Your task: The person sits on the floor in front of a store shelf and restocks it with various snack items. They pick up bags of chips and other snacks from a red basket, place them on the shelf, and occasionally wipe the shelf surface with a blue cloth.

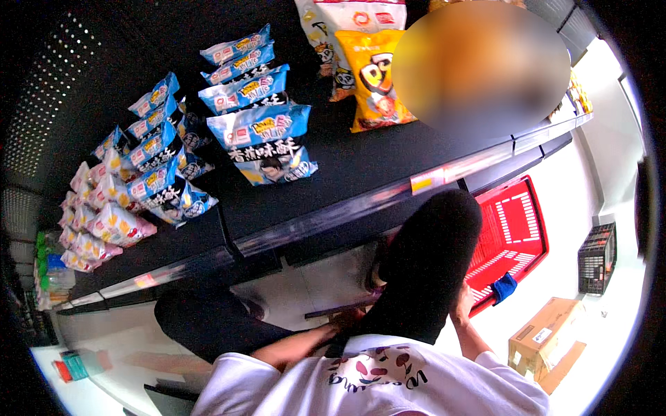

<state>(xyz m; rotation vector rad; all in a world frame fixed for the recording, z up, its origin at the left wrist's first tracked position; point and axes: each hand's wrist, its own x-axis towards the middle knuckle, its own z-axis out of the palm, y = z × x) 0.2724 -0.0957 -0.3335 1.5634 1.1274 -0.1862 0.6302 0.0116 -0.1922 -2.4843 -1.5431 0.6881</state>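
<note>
My right hand (463, 300) is beside my right knee, at the near rim of a red plastic shopping basket (507, 218), and grips that rim; its fingers are partly hidden. A dark blue piece (503, 288) sits on the same rim. Low between my legs, my left hand (349, 317) is in shadow, close to a dark bar (333, 310). My thigh covers part of it, so its fingers do not show. Before me stand blue-and-black snack bags (265, 145) in rows on a black shelf (333, 145).
White-and-pink snack bags (117, 223) stand farther left, with a yellow snack bag (377, 78) upper right. A label strip (322, 216) runs along the shelf front. On the floor at right are a cardboard box (543, 333) and a black crate (597, 258). A blurred patch hides the upper right.
</note>
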